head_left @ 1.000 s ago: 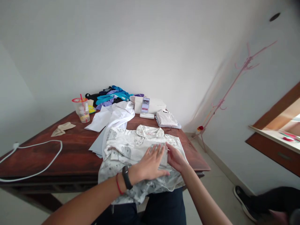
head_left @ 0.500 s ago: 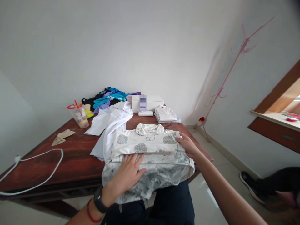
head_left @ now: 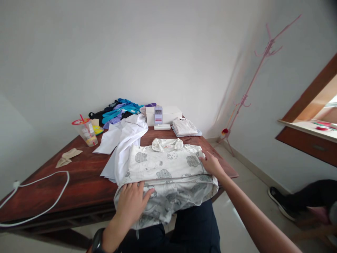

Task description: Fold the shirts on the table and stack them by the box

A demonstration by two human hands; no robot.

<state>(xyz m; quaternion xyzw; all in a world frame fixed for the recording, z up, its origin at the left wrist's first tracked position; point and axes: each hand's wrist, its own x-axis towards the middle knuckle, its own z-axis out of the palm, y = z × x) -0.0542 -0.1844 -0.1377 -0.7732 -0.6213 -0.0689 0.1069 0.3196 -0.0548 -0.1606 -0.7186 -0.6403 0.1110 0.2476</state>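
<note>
A white baby garment with grey animal print lies spread on the near part of the dark red-brown wooden tabletop, with its small collar pointing to the wall and its lower part hanging over the near edge, above the dark trousers of the person. The left hand lies flat on the lower left part of the garment, with the fingers spread and the palm down, pressing the cloth at the table edge; a dark watch is on this wrist. The right hand rests on the right edge of the garment, with the fingers bent over the cloth there; I cannot tell if it pinches the cloth or only presses it. The two hands are well apart, one at each side of the garment.

Just beside the garment on its left lies a white shirt, partly under it. Behind it, near the wall, is a pile of blue, purple and black clothes. A white box stands at the far edge, and a small stack of folded white clothes lies just to the right of it. On the left part are a clear plastic cup with a red straw, a beige cloth piece and a white cable. A pink coat stand stands in the corner on the right.
</note>
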